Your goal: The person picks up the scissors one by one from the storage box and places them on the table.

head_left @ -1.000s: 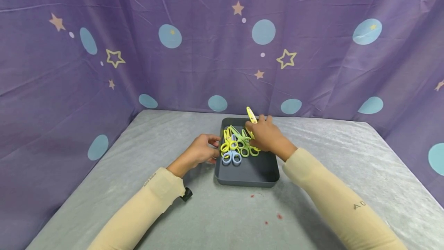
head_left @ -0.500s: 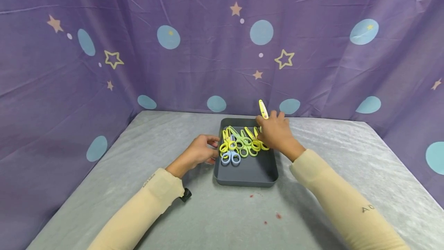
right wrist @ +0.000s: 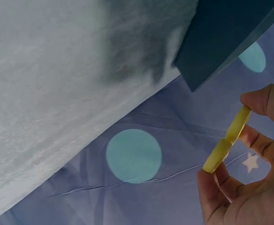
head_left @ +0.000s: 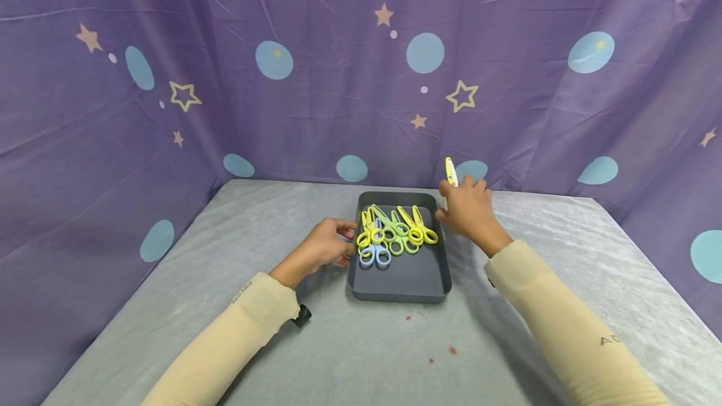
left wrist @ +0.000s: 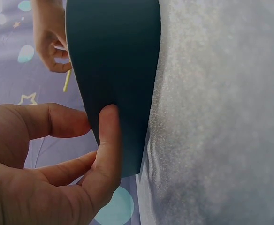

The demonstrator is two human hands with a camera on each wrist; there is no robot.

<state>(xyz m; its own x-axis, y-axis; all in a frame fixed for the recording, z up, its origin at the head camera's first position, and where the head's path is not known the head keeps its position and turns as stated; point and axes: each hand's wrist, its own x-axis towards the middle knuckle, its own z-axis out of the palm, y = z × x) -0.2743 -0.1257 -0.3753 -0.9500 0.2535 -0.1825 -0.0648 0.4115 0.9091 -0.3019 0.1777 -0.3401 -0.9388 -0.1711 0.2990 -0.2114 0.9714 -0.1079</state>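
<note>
My right hand [head_left: 467,208] pinches yellow scissors [head_left: 451,171] upright, blades up, just beyond the tray's right rim. In the right wrist view the yellow handles [right wrist: 227,140] appear edge-on between thumb and fingertips. The dark grey tray [head_left: 403,281] lies on the table, and my left hand [head_left: 327,244] rests its fingertips against its left wall. One fingertip lies on the outer wall [left wrist: 113,56] in the left wrist view. Inside the tray are blue scissors [head_left: 375,257], green scissors [head_left: 403,244], yellow scissors [head_left: 416,228] at right and more yellow ones [head_left: 369,230] at left.
A grey cloth-covered table [head_left: 271,205] extends around the tray. Small red marks [head_left: 453,349] show on the cloth in front. A purple curtain [head_left: 338,124] with stars and blue ovals hangs behind and at the sides.
My right hand has moved right with the yellow scissors, from above the tray to past its right rim. The yellow scissors at the tray's right have come into view. My left hand stays put.
</note>
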